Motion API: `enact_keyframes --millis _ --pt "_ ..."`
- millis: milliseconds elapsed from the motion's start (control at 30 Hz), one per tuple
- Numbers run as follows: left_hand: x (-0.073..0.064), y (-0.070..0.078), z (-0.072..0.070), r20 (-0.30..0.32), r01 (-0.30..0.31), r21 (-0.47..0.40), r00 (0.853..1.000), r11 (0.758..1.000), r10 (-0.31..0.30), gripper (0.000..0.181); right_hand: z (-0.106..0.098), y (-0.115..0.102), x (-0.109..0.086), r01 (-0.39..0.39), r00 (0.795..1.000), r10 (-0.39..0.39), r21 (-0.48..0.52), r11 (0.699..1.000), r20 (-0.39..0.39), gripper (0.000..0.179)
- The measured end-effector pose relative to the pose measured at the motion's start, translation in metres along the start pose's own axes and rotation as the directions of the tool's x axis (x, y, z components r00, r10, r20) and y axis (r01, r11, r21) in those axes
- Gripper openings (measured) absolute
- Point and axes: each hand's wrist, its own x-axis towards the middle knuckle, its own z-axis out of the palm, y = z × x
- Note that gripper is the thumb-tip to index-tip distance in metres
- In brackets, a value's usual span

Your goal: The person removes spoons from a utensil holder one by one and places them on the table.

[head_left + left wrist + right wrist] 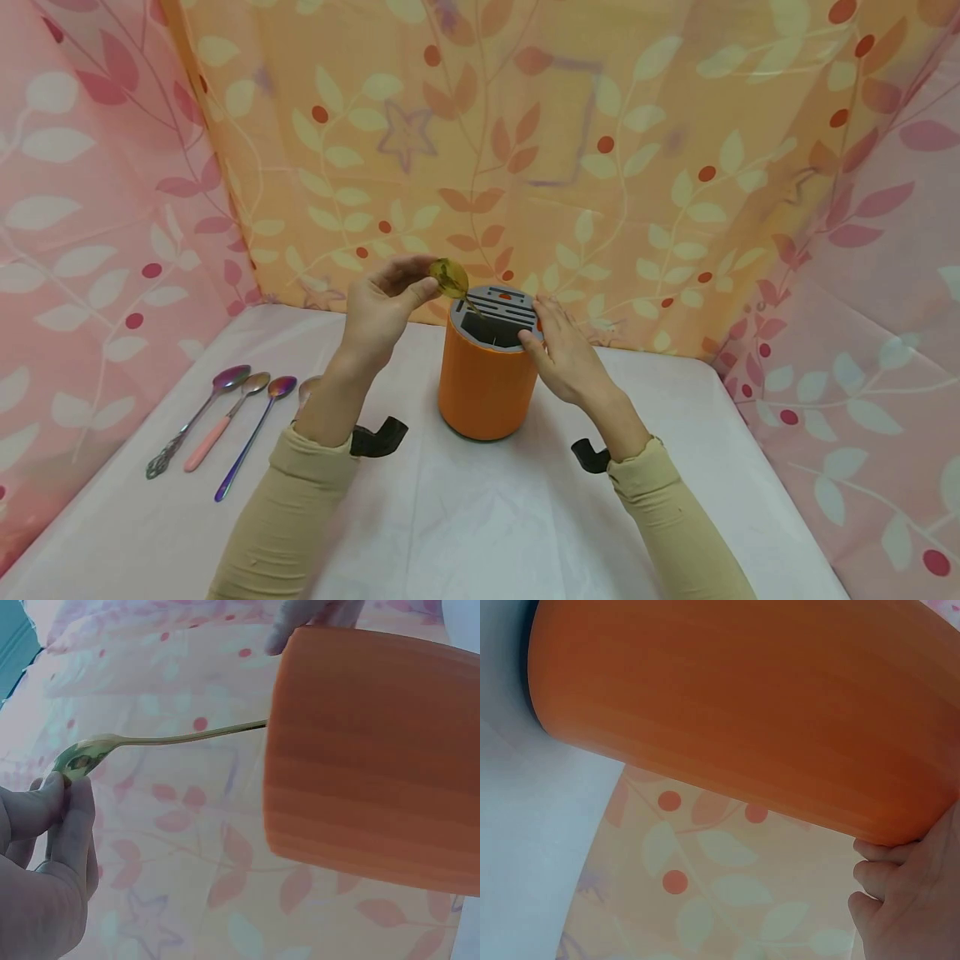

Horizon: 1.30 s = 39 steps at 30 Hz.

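Note:
My left hand (378,312) pinches a gold spoon (450,278) by its bowl, between thumb and fingers. The spoon's thin handle slants down into the large front opening of an orange utensil holder (486,392), its far end hidden inside. In the left wrist view, the spoon (187,738) shows between the fingertips and the rim. My right hand (566,354) holds the holder's upper right side, thumb at the rim of the grey slotted top (501,305). From the right wrist, several of its fingers (877,874) show curled by the holder's side.
On the white table (480,533) at left lie a spoon with a purple bowl (231,377), a pink-handled spoon (210,442) and a rainbow-coloured spoon (255,433). Another spoon (309,387) is partly hidden behind the left forearm. Patterned cloth (480,125) surrounds the table.

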Motion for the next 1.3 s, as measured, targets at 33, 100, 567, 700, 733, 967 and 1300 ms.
enact_keyframes --millis 33,100,567,700,733,967,1300 --pt "0.000 0.001 -0.002 -0.007 -0.018 -0.017 1.000 1.000 0.018 0.029 0.000 0.000 0.000 0.000 1.000 0.000 0.001 1.000 0.000 0.079" --pt "0.000 0.004 -0.005 -0.024 -0.050 -0.050 0.999 0.998 0.049 0.027 0.000 0.000 0.000 -0.001 1.000 0.001 0.006 1.000 0.001 0.079" --pt "0.000 0.022 -0.039 -0.187 -0.116 -0.238 0.980 0.964 0.071 0.028 0.001 0.001 -0.001 -0.012 1.000 0.012 0.008 1.000 0.006 0.080" --pt "0.000 0.029 -0.051 -0.219 -0.157 -0.301 0.971 0.941 0.092 0.027 0.001 0.002 -0.001 -0.011 1.000 0.011 0.005 1.000 0.002 0.080" --pt "0.000 0.031 -0.055 -0.226 -0.166 -0.317 0.969 0.934 0.096 0.027 0.001 0.002 0.000 -0.012 1.000 0.012 0.005 1.000 0.003 0.080" --pt "-0.002 0.041 -0.077 -0.295 -0.213 -0.358 0.949 0.909 0.106 0.029 0.000 0.002 0.000 -0.007 1.000 0.007 0.004 1.000 0.002 0.080" --pt "-0.010 0.041 -0.099 -0.296 -0.161 -0.235 0.951 0.958 0.088 0.027 0.001 0.003 -0.001 -0.003 1.000 0.003 0.002 1.000 -0.007 0.081"
